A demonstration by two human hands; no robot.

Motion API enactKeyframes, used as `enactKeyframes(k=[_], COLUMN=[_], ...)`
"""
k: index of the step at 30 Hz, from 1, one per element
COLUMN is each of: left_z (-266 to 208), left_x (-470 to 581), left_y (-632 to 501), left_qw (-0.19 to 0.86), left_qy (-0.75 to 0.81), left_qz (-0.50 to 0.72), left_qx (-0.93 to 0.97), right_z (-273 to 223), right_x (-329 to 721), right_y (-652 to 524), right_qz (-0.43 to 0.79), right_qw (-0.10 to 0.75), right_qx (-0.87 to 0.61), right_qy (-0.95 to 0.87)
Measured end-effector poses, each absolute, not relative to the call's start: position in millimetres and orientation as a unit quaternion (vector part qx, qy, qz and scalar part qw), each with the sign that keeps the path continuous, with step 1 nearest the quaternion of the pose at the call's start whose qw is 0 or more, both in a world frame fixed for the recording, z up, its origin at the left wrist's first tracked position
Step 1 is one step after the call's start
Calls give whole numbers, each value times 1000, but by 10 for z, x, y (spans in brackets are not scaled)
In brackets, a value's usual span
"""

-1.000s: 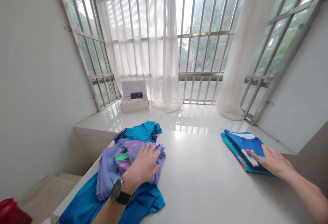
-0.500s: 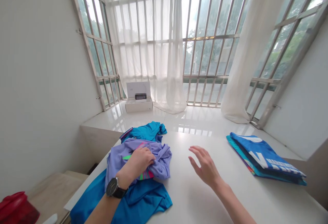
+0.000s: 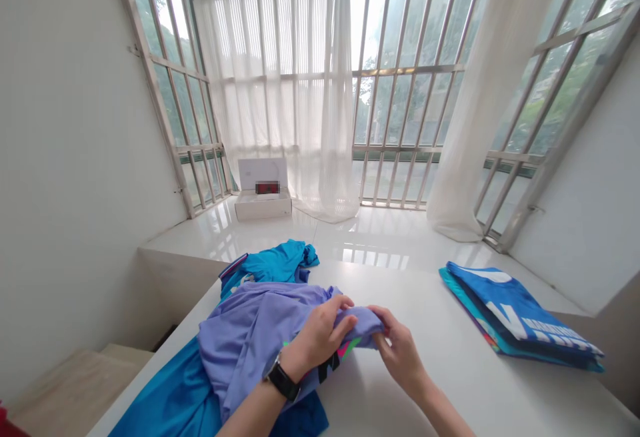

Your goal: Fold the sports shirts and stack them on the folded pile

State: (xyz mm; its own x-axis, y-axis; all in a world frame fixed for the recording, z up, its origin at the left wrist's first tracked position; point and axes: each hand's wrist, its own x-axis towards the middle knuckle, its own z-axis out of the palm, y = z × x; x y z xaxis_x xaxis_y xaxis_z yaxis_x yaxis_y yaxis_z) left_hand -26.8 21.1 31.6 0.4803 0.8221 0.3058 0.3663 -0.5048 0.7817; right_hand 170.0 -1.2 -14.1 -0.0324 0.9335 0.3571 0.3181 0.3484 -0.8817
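Observation:
A crumpled purple shirt (image 3: 255, 330) with a bright pink, green and black print stretches across the left pile toward the middle of the white tabletop (image 3: 390, 397). My left hand (image 3: 325, 330), with a black-strapped watch on the wrist, grips the fabric near the print. At the shirt's right end, my right hand (image 3: 400, 347) pinches the edge between thumb and fingers, holding it a little above the table. Beneath and behind the shirt lie blue garments (image 3: 170, 390), with another bright blue garment (image 3: 280, 263) bunched at the back.
Folded blue and teal clothes (image 3: 520, 317) with white lettering are stacked at the right. On the window ledge stands an open white box (image 3: 263, 207). Sheer white curtains (image 3: 340, 123) hang before barred windows. Left of the table is a lower beige surface (image 3: 65, 383).
The purple shirt has been pulled rightward and partly spread. My left hand moved right with it, and my right hand, formerly open above the table, has closed on the shirt's edge.

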Motion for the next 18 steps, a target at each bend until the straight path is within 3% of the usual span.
enactKeyframes(k=[8, 18], left_z=[297, 106], left_x=[-457, -465], left_y=[200, 327], left_qw=[289, 117], left_qy=[396, 529], left_qz=[209, 113], left_qx=[846, 833], right_z=[-30, -93], right_x=[2045, 2632], right_y=[98, 283], right_qz=[363, 220], right_qw=[625, 604], right_qx=[-523, -669], right_qy=[-451, -373])
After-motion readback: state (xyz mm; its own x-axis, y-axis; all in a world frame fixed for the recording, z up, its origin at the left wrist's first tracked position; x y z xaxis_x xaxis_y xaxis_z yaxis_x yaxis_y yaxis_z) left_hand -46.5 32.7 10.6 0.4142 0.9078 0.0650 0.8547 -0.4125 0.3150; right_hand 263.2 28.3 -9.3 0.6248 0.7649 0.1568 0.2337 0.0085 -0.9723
